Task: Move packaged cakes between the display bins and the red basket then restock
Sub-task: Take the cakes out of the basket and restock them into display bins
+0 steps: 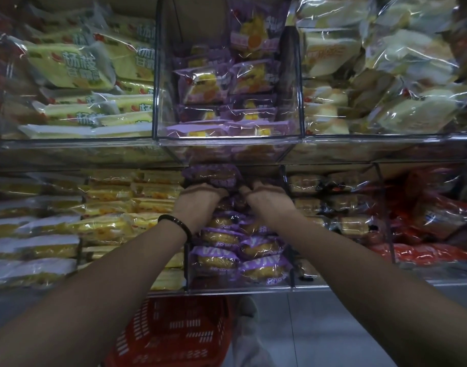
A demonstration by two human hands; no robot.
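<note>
Our left hand (200, 198) grips purple cake packs (212, 176), their long axes lying left-right; our right hand's (267, 196) hold we cannot tell.

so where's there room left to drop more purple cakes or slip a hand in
Free: the upper middle bin, top left, above the purple packs and left of the upright pack; the grey floor right of the red basket. Crowded: the left bin and right bin, and the lower middle bin, where left hand and right hand reach among packs.
</note>
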